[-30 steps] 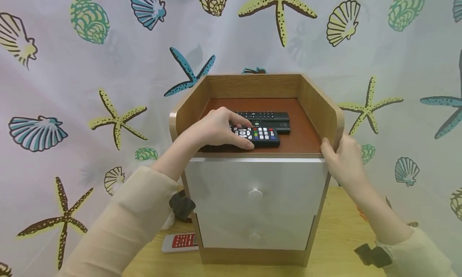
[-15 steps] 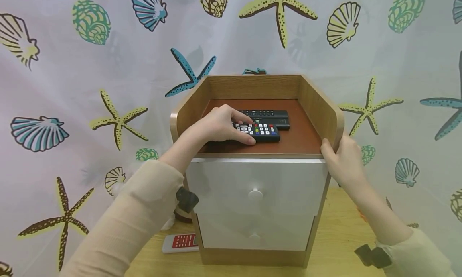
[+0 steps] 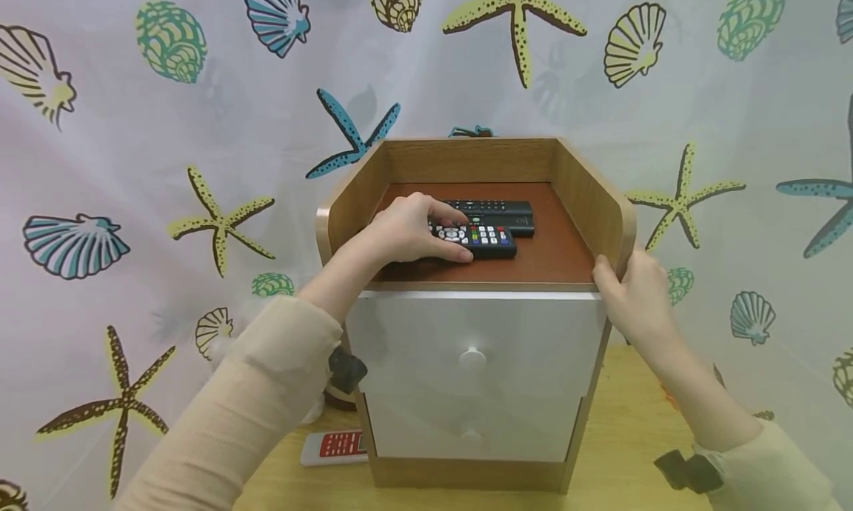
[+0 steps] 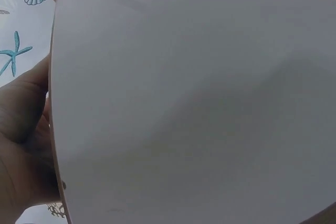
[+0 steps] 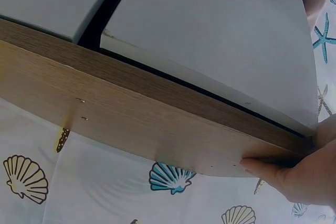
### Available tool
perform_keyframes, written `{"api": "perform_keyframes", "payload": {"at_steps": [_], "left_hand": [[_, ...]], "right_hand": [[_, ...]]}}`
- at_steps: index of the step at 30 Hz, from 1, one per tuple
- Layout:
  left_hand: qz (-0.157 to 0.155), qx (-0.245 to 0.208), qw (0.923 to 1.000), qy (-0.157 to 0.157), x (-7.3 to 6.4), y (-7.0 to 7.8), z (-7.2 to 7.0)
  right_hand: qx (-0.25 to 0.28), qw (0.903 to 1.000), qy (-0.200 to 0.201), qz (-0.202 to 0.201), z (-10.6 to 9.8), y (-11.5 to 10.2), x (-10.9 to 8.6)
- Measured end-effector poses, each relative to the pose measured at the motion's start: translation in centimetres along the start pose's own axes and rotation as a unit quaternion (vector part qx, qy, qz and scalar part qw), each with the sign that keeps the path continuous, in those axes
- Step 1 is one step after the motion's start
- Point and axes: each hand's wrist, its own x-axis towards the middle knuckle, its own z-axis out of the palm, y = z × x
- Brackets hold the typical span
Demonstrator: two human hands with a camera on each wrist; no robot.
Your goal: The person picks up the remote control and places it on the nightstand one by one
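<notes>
A black remote control [image 3: 492,238] with white and coloured buttons lies on the brown top [image 3: 546,263] of a small wooden cabinet. My left hand [image 3: 415,231] holds it by its left part, thumb along the front edge and fingers over the far side, covering that end. Right behind it lie two more black remotes [image 3: 509,209], side by side. With my right hand [image 3: 636,292] I grip the front of the cabinet's right side panel [image 3: 603,204], thumb on the front edge. The right wrist view shows that hand [image 5: 302,174] around the panel's edge.
Low wooden walls enclose the cabinet top at the back and sides. Below are two white drawers [image 3: 413,348] with round knobs [image 3: 472,359]. A white-and-red remote-shaped object [image 3: 333,449] lies on the wooden surface at lower left. A shell-patterned curtain [image 3: 133,296] hangs behind.
My left hand has slid the front remote slightly back, closer against the two behind it, which have also shifted a little backward. My right hand stays on the side panel.
</notes>
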Motion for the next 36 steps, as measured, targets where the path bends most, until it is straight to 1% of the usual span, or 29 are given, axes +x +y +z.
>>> {"api": "perform_keyframes", "payload": {"at_steps": [4, 8, 12, 15, 17, 19, 21, 23, 24, 25, 27, 30, 31, 32, 33, 35, 36], "left_hand": [[0.013, -0.021, 0.9994, 0.022, -0.3, -0.4, -0.1], [0.04, -0.044, 0.9965, 0.059, -1.8, -0.5, -0.6], [0.081, -0.064, 0.9899, 0.097, -4.3, -0.2, -1.0], [0.107, -0.082, 0.9837, 0.119, -6.7, -0.1, -1.1], [0.122, -0.084, 0.9799, 0.133, -8.3, -0.3, -1.1], [0.142, -0.097, 0.9737, 0.149, -9.9, -0.7, -0.9], [0.17, -0.105, 0.9645, 0.173, -11.5, -1.5, -0.6], [0.194, -0.124, 0.9528, 0.198, -13.1, -2.5, -0.2], [0.205, -0.142, 0.9453, 0.211, -13.9, -3.1, 0.0], [0.213, -0.163, 0.9373, 0.222, -14.6, -3.7, 0.2], [0.231, -0.222, 0.916, 0.241, -15.9, -5.2, 0.6], [0.242, -0.305, 0.8844, 0.257, -17.4, -7.4, 1.3], [0.238, -0.325, 0.8775, 0.261, -17.8, -8.2, 1.5], [0.229, -0.338, 0.8742, 0.263, -18.2, -8.8, 1.8], [0.218, -0.344, 0.8741, 0.265, -18.5, -9.5, 2.1], [0.215, -0.361, 0.8655, 0.272, -18.9, -10.8, 2.8], [0.209, -0.363, 0.8651, 0.276, -19.1, -11.3, 3.1]], "right_hand": [[0.0, 1.0, 0.002, -0.001, 0.0, 0.1, 0.0], [0.002, 1.0, -0.002, -0.002, 0.0, 0.2, 0.1], [0.003, 1.0, 0.001, -0.004, 0.0, 0.2, 0.2], [0.003, 1.0, 0.003, -0.005, 0.0, 0.2, 0.2], [0.003, 1.0, 0.001, -0.004, -0.1, 0.2, 0.2], [0.0, 1.0, -0.002, -0.002, -0.1, 0.2, 0.1], [-0.004, 1.0, -0.004, -0.001, -0.1, 0.2, 0.1], [-0.008, 1.0, -0.003, -0.001, 0.0, 0.3, 0.1], [-0.009, 1.0, -0.001, -0.002, 0.0, 0.3, 0.1], [-0.009, 1.0, 0.001, -0.002, 0.0, 0.3, 0.1], [-0.008, 0.9999, 0.007, -0.003, 0.0, 0.3, 0.1], [-0.001, 1.0, 0.009, -0.003, -0.1, 0.2, 0.1], [0.001, 1.0, 0.007, -0.002, -0.2, 0.2, 0.1], [0.003, 1.0, 0.005, -0.001, -0.2, 0.2, 0.1], [0.005, 1.0, 0.002, 0.0, -0.2, 0.2, 0.1], [0.009, 0.9999, -0.004, 0.003, -0.2, 0.2, 0.1], [0.01, 0.9999, -0.006, 0.003, -0.1, 0.3, 0.1]]}}
